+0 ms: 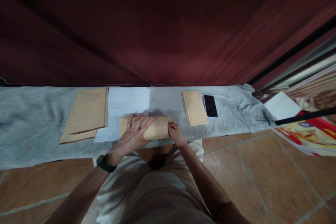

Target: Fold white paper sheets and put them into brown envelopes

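Left hand (pixel 132 133) lies spread flat on a brown envelope (pixel 153 128) at frame centre, on a grey cloth (pixel 34 122) | right hand (pixel 175 133) pinches its right edge | step: apparently folding or closing; next calls for a firm crease.

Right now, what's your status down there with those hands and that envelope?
Left hand flat on brown envelope, pressing. Right hand pinching its right edge. Envelope on grey cloth, partly over white paper. Envelope stacks, phone off to the sides.

matt brown paper envelope (pixel 154 127), grey cloth (pixel 31 122)
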`<state>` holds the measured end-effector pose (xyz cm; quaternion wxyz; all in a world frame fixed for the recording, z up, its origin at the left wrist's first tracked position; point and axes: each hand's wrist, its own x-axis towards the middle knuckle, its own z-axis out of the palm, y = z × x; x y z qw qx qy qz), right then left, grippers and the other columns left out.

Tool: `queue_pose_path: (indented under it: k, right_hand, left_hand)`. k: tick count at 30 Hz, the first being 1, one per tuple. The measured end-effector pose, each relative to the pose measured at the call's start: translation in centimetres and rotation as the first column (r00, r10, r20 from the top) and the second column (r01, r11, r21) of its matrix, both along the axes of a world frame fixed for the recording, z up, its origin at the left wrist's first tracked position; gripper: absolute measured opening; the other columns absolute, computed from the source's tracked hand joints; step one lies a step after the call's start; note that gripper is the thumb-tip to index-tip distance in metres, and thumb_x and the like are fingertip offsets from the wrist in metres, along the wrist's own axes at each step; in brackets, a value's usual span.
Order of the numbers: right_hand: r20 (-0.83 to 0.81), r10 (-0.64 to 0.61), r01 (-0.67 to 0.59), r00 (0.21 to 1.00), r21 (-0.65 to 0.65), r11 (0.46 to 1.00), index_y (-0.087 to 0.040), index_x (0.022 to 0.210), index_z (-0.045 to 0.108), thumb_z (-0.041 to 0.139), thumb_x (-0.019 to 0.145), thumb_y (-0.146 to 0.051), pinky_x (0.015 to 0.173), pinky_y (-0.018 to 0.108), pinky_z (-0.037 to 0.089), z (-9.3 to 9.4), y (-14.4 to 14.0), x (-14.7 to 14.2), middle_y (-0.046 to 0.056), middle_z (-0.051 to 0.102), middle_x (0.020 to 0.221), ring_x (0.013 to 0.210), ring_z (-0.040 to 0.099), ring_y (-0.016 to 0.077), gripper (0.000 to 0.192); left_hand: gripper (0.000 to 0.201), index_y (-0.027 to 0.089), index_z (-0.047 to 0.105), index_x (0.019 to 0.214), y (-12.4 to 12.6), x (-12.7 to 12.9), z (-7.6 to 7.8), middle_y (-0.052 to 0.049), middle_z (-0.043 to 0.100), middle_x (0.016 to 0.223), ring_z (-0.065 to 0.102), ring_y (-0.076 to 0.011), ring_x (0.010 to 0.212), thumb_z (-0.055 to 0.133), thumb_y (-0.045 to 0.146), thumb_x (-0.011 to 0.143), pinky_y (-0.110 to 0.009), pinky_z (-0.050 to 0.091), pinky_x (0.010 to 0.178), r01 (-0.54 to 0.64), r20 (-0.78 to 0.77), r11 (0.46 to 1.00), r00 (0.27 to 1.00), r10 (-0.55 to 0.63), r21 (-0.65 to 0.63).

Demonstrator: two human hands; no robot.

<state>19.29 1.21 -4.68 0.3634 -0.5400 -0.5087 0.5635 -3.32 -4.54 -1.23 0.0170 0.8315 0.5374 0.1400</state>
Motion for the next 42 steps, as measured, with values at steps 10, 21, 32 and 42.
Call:
queue_pose_path:
  k: [10, 21, 32, 42]
  right_hand:
    - [-0.085, -0.095, 0.091, 0.992, -0.044, 0.995, -0.022, 0.053, 0.054, 0.057, 0.074, -0.055, 0.055, 0.023, 0.040, 0.2, -0.5, 0.2, -0.003, 0.052, 0.056, 0.059, 0.050, 0.0129, 0.039]
    - [-0.229, -0.213, 0.200, 0.950, -0.076, 0.977, -0.022, 0.058, 0.054, 0.058, 0.075, -0.052, 0.055, 0.025, 0.041, 2.3, 0.0, 0.9, -0.002, 0.054, 0.056, 0.057, 0.051, 0.0141, 0.034]
    - [-0.214, -0.309, 0.294, 0.927, -0.100, 0.951, -0.024, 0.060, 0.048, 0.058, 0.072, -0.056, 0.055, 0.025, 0.041, 2.1, -0.9, 1.5, -0.002, 0.054, 0.056, 0.060, 0.051, 0.0150, 0.035]
    - [-0.222, -0.155, 0.140, 0.963, -0.084, 0.987, -0.022, 0.074, 0.064, 0.055, 0.080, -0.046, 0.067, 0.027, 0.053, 1.0, 0.0, 3.1, 0.001, 0.068, 0.073, 0.069, 0.065, 0.0168, 0.027]
  left_hand:
    - [0.102, 0.024, 0.022, 0.161, 0.0, 0.1, -0.3, -0.022, 0.035, 0.160, 0.031, -0.0419, 0.149, 0.079, 0.043, 0.078, -0.069, 0.015, 0.121, 0.011, 0.008, 1.000, 1.000, -0.011, -0.007]
    - [0.044, 0.025, 0.067, 0.122, -5.8, 4.3, 1.5, -0.009, 0.073, 0.105, 0.071, -0.0268, 0.099, 0.064, 0.055, 0.090, -0.043, 0.056, 0.093, -0.355, 0.743, 0.827, 0.376, 0.553, -0.436]
    - [0.029, 0.019, 0.067, 0.084, 1.4, 10.7, 1.5, -0.001, 0.077, 0.087, 0.072, -0.0147, 0.076, 0.089, 0.027, 0.065, -0.028, 0.058, 0.072, 0.113, 0.570, 0.714, -0.524, 0.634, -0.691]
    - [0.023, 0.019, 0.061, 0.075, 4.4, 9.6, -0.4, 0.002, 0.071, 0.073, 0.068, -0.0129, 0.067, 0.081, 0.020, 0.063, -0.025, 0.054, 0.066, 0.100, 0.558, 0.632, -0.378, 0.739, -0.769]
